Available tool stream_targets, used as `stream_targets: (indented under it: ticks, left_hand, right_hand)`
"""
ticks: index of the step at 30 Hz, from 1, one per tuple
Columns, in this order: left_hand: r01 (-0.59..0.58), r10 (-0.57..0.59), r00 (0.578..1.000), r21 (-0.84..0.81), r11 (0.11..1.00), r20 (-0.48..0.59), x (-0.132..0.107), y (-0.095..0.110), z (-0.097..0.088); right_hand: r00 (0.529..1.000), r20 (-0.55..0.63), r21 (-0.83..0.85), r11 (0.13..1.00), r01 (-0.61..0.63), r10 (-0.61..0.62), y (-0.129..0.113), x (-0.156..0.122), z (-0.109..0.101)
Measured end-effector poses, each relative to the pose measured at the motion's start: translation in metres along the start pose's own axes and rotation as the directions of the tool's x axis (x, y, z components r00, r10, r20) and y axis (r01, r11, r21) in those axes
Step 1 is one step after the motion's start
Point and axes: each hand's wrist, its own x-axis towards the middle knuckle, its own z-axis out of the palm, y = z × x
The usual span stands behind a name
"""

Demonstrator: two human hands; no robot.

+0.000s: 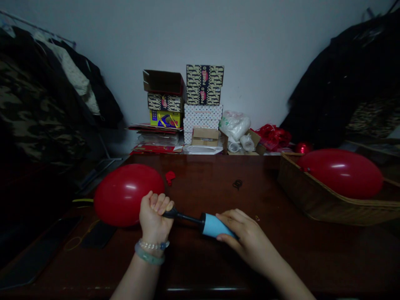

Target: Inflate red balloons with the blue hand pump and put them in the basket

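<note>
A large inflated red balloon lies on its side just left of my left hand. My left hand is closed in a fist round the black end of a balloon pump, right beside the balloon. The fingers hide the balloon's neck and its join with the pump. A thin black rod runs from this fist to the pump's light blue barrel. My right hand is wrapped over the barrel's right part, thumb below and fingers on top.
A wicker basket at right holds another red balloon. A small limp red piece and black bands lie on the brown table. Left are dark flat phone-like items. Stacked boxes stand behind.
</note>
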Motion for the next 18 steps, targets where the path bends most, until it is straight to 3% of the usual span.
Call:
stream_targets:
  ticks: [5, 9, 18]
  left_hand:
    - [0.057, -0.057, 0.998, 0.026, 0.998, 0.0, -0.009, -0.018, 0.004]
    - [0.05, -0.051, 0.999, 0.041, 0.998, 0.016, -0.01, -0.021, 0.004]
    - [-0.062, 0.061, 0.998, 0.024, 0.998, 0.034, 0.006, 0.021, -0.002]
  right_hand:
    - [0.995, -0.093, 0.035, 0.999, 0.035, -0.031, -0.01, 0.001, 0.018]
    - [0.996, -0.087, 0.052, 0.998, 0.04, -0.035, -0.01, 0.002, 0.022]
    - [1.0, 0.014, 0.052, 0.998, -0.021, 0.021, 0.005, -0.001, -0.004]
